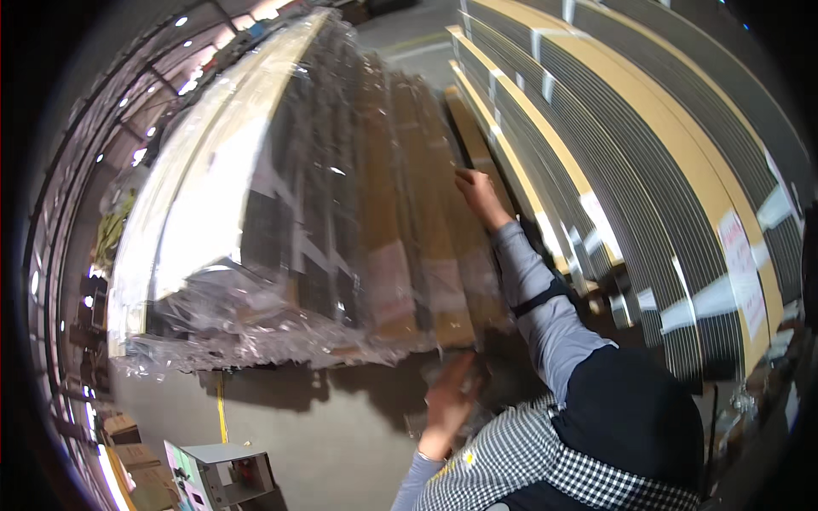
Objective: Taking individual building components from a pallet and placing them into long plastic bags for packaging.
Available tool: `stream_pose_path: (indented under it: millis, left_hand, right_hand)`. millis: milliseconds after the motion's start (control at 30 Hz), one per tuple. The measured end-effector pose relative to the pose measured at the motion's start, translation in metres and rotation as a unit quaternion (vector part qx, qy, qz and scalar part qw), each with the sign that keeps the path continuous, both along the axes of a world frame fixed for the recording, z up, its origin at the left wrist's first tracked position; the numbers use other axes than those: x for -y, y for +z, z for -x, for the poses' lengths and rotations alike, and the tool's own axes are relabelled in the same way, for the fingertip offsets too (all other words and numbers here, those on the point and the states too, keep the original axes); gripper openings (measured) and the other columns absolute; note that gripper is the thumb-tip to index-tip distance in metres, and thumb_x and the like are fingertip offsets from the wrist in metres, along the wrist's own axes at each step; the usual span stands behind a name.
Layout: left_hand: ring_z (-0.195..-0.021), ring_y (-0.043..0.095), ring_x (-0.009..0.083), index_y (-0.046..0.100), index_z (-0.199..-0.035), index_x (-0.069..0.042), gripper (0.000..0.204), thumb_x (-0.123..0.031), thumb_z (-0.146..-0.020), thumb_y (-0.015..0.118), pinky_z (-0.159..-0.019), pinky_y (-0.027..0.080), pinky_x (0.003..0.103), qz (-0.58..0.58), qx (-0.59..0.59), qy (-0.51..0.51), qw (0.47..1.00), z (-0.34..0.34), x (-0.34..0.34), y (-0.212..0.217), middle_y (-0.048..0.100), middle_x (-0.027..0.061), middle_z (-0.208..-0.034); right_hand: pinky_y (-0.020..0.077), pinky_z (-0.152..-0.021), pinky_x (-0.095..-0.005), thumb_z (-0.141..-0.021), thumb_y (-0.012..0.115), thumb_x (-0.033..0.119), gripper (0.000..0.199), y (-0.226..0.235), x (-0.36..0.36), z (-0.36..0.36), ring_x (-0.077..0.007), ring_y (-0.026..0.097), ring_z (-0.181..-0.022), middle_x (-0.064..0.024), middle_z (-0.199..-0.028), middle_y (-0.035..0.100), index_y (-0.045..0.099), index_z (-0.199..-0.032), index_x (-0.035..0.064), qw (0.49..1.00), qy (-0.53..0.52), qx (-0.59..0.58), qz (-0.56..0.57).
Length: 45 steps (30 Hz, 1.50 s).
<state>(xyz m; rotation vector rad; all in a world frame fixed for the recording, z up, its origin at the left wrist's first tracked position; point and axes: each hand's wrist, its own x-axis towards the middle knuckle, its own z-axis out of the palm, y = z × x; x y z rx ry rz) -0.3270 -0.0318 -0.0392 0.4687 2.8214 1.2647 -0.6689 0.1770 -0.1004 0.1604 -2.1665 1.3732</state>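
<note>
A tall stack of long brown cartons stands before me, wrapped in clear plastic film. My right hand is up at the right side of this stack, its fingers curled closed against the edge. What they grip, if anything, is too small to make out. Lower down, my left hand is by the near bottom corner of the cartons, smeared by motion. Whether it touches the film there I cannot tell. My right arm reaches forward in a grey sleeve with a black band.
Tall stacks of thin dark sheets with tan cardboard edges rise close on the right, leaving a narrow gap. A small grey cabinet sits on the floor at lower left, beside cardboard boxes. A yellow line marks the floor.
</note>
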Motion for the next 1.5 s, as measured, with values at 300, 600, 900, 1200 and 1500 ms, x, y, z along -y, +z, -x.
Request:
stream_pose_path:
  millis: [300,600,900,1200,1500]
  left_hand:
    - [-0.109,0.061,0.0215,0.063,-0.112,0.000,0.031,0.008,-0.084,0.052,-0.096,0.045,0.034,-0.240,0.029,0.172,0.955,-0.037,0.017,0.025,0.067,0.0099,-0.110]
    - [-0.105,0.059,0.0158,0.057,-0.123,0.001,0.035,0.007,-0.090,0.047,-0.094,0.042,0.027,-0.326,-0.102,0.239,0.909,-0.095,0.021,0.029,0.065,0.0094,-0.110]
    - [-0.099,0.057,0.0106,0.057,-0.125,-0.001,0.037,0.006,-0.089,0.056,-0.086,0.043,0.023,-0.447,-0.071,0.177,0.874,-0.132,-0.015,0.031,0.063,0.0084,-0.111]
    - [-0.063,0.050,0.0037,0.064,-0.085,-0.002,0.015,-0.016,-0.090,0.069,-0.059,0.039,0.017,-0.423,0.192,0.074,0.882,-0.161,-0.023,-0.003,0.062,-0.0016,-0.076]
    - [-0.091,0.064,0.0257,0.059,-0.085,-0.001,0.007,-0.003,-0.090,0.054,-0.078,0.050,0.032,-0.174,-0.187,-0.008,0.967,-0.119,-0.024,0.033,0.064,0.0168,-0.107]
  right_hand:
    - [0.0446,-0.091,-0.0547,-0.086,0.055,0.018,0.043,-0.132,-0.022,-0.184,-0.0392,0.043,-0.125,-0.0178,-0.139,0.046,0.056,-0.127,0.0050,0.844,-0.224,0.175,-0.455]
    - [0.0443,-0.089,-0.0509,-0.088,0.056,0.018,0.039,-0.103,-0.008,-0.317,-0.0371,0.047,-0.120,-0.0175,-0.131,0.051,0.054,-0.126,0.0085,0.889,-0.182,0.184,-0.377]
    - [0.0421,-0.065,-0.0206,-0.088,0.071,0.012,0.013,0.056,0.022,-0.498,-0.0029,0.048,-0.068,0.0067,-0.073,0.054,0.062,-0.083,0.0048,0.914,0.223,0.196,0.276]
    - [0.0400,-0.069,-0.0236,-0.092,0.064,0.014,0.017,0.047,-0.013,-0.518,-0.0107,0.052,-0.077,-0.0028,-0.082,0.059,0.064,-0.081,0.0015,0.939,0.197,0.069,0.274]
    - [0.0403,-0.099,-0.0395,-0.098,0.050,0.042,0.058,0.103,-0.063,-0.369,-0.0265,0.051,-0.120,-0.0150,-0.132,0.053,0.040,-0.139,0.0016,0.874,0.188,-0.098,0.437]
